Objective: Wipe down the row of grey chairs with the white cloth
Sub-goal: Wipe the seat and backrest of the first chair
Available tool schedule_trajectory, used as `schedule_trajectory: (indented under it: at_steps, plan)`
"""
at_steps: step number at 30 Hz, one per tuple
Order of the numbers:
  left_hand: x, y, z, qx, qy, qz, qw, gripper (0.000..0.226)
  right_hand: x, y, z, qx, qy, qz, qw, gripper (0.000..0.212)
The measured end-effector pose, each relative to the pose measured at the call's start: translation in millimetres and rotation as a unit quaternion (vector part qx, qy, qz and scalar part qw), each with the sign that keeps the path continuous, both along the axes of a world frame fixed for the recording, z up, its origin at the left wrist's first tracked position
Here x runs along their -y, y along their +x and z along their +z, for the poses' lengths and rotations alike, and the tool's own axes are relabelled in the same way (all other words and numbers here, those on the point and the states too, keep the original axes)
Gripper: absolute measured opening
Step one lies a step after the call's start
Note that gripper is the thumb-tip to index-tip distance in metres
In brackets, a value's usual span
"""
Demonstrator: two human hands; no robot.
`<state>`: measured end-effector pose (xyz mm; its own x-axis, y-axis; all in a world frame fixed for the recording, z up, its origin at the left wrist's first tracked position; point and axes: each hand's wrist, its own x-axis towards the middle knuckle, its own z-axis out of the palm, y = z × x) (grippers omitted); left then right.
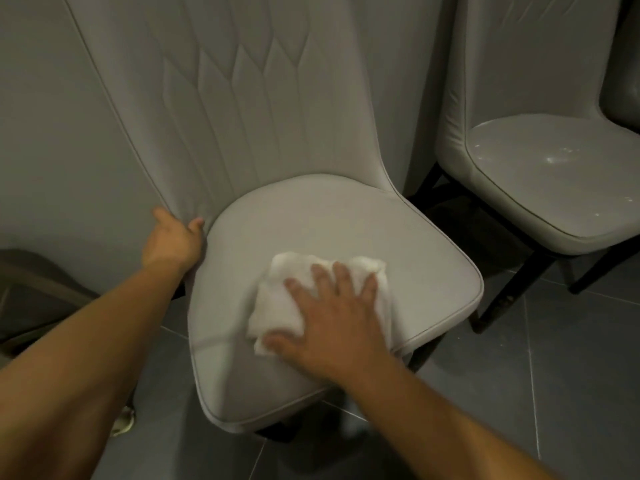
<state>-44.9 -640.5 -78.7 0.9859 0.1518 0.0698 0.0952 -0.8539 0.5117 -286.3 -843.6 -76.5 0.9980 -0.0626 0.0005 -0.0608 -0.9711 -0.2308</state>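
Observation:
A grey padded chair (311,220) with a quilted high back stands in front of me. On its seat lies a folded white cloth (277,299). My right hand (332,313) presses flat on the cloth with its fingers spread and straight. My left hand (173,240) grips the left edge of the chair where the backrest meets the seat, thumb on the front side. A second grey chair (554,188) stands to the right, its seat shiny with wet streaks.
A grey wall runs behind the chairs. The floor (571,358) is dark grey tile. Black chair legs (512,299) stand between the two seats. Part of a brownish chair (38,292) shows at the left edge. A third grey chair's edge (623,98) peeks in far right.

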Motion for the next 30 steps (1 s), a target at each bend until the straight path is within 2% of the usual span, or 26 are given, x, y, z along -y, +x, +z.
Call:
schedule_trajectory:
  at_steps: [4,7,11,16,20,22,26,30]
  plan:
    - [-2.8,2.3,-1.1,-0.022,-0.015,-0.005,1.0,0.057,-53.6,-31.7,-8.8,0.058,0.033,0.132,0.989,0.086]
    - [-6.4,0.5,-9.0,0.008,0.004,0.006,1.0,0.052,-45.2,-38.5,-16.0,0.075,0.007,0.157,0.985,0.083]
    - [-3.8,-0.9,-17.2,0.042,0.036,0.021,0.998,0.057,10.2,-29.5,-10.5,0.081,-0.029,0.091,0.992,0.084]
    - [-5.4,0.6,-19.2,0.074,0.049,0.018,0.996,0.056,104.6,-17.1,-5.2,0.005,-0.06,-0.105,0.993,0.094]
    - [1.4,-0.7,-17.8,0.069,0.039,0.032,0.996,0.06,81.6,5.3,-0.1,-0.012,-0.033,-0.168,0.985,0.097]
    - [0.0,-0.3,-17.4,0.076,0.041,0.03,0.996,0.057,47.4,7.1,-0.3,0.002,-0.015,-0.14,0.99,0.099]
    - [1.2,-2.7,-17.7,0.085,0.036,0.031,0.995,0.047,-22.6,-1.3,-11.2,0.046,0.0,-0.007,0.999,0.091]
    - [1.1,-2.5,-14.9,0.076,0.028,0.03,0.996,0.044,-29.9,14.2,-10.0,0.024,0.003,0.009,1.0,0.091]
